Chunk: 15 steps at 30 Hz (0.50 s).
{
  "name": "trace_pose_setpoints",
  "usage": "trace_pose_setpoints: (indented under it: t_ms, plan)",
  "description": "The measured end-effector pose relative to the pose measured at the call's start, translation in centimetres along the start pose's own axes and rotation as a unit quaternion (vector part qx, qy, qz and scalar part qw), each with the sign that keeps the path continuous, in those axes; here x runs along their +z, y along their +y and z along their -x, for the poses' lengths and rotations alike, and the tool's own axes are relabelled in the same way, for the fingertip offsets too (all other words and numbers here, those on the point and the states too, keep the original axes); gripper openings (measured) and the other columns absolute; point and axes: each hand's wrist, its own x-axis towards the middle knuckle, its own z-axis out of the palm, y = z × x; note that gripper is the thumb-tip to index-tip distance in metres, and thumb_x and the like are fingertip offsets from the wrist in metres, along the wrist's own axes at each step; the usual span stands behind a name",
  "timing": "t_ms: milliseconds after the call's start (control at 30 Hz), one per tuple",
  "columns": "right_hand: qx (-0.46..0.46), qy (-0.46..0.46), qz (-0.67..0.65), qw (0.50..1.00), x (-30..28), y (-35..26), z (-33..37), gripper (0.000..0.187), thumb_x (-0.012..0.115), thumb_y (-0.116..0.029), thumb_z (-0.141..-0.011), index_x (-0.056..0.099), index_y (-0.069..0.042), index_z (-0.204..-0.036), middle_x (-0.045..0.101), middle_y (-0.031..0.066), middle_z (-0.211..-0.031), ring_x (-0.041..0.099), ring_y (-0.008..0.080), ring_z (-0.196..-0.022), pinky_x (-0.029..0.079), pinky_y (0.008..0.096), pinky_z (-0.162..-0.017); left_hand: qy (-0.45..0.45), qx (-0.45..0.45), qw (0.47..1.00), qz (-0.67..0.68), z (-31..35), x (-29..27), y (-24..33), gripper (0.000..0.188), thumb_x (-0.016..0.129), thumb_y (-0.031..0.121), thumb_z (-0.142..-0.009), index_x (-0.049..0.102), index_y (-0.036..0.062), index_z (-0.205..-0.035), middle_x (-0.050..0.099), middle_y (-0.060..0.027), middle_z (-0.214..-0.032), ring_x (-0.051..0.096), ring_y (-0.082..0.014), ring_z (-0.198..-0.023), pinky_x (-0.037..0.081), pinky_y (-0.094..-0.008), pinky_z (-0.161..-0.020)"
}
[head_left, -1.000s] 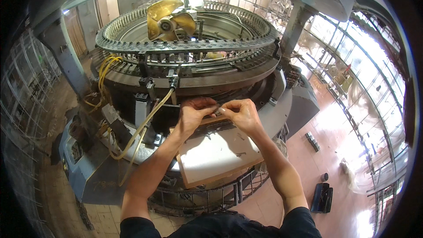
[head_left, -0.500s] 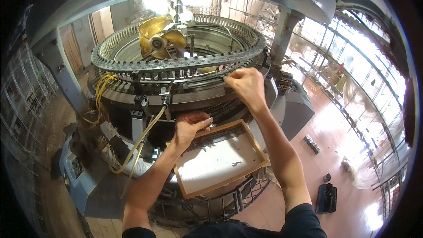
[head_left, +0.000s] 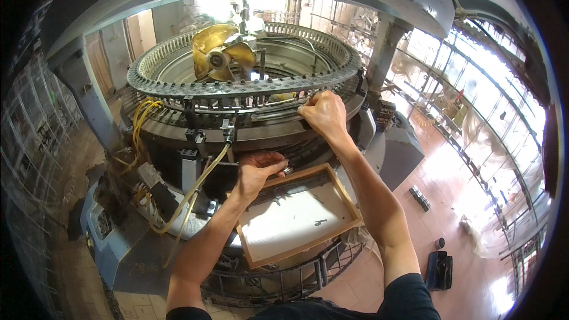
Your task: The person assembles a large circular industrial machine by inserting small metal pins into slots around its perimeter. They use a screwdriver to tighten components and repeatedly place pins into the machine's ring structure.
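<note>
My right hand (head_left: pixel 327 116) is closed at the front right of a large round knitting machine's metal ring (head_left: pixel 237 88). Its fingertips meet the slotted bed below that ring; whatever they pinch is too small or hidden. Lower and to the left, my left hand (head_left: pixel 257 173) is closed with thumb and fingers together on small shiny metal pieces (head_left: pixel 286 170), whose exact kind does not show. Just under it rests a shallow wooden-framed tray (head_left: pixel 303 250) with a white bottom. Dark thin parts (head_left: pixel 284 192) lie along the tray's far side, and a small piece (head_left: pixel 320 222) lies nearer its right.
A brass-coloured fan (head_left: pixel 217 59) stands inside the ring. Yellow hoses (head_left: pixel 201 179) hang at the left front, beside a metal fitting (head_left: pixel 227 125). Grey posts (head_left: pixel 385 50) hold up the frame overhead. On the floor at right are a black box (head_left: pixel 439 270) and metal cylinders (head_left: pixel 419 198).
My right hand has shifted slightly left along the ring, with its fingers curled down more. My left hand stays nearly in place. The whole view has moved a little.
</note>
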Motion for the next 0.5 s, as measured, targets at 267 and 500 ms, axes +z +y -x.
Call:
trace_pose_setpoints:
  t_ms: [267, 500]
  plan:
    - [-0.039, -0.044, 0.088, 0.994, 0.51, -0.10, -0.57, 0.020, 0.073, -0.019, -0.074, 0.081, -0.004, -0.084, 0.072, 0.0232, -0.078, 0.074, 0.0376, -0.075, 0.058, 0.0430, -0.073, -0.011, 0.003, 1.000, -0.007, -0.09, -0.02, -0.13, 0.016, 0.079, 0.003, -0.091, 0.075, -0.0027, -0.105, 0.075, -0.0096, -0.091, 0.070, -0.0147, -0.074, 0.060, -0.0267, -0.070]
    - [-0.091, -0.064, 0.074, 0.991, 0.44, -0.05, -0.71, 0.026, 0.066, -0.006, -0.075, 0.082, -0.007, -0.095, 0.073, 0.0236, -0.087, 0.073, 0.0401, -0.083, 0.058, 0.0447, -0.078, 0.000, -0.010, 1.000, -0.023, 0.06, -0.06, 0.17, 0.015, 0.079, 0.002, -0.090, 0.075, -0.0044, -0.103, 0.076, -0.0126, -0.095, 0.072, -0.0174, -0.079, 0.060, -0.0288, -0.072]
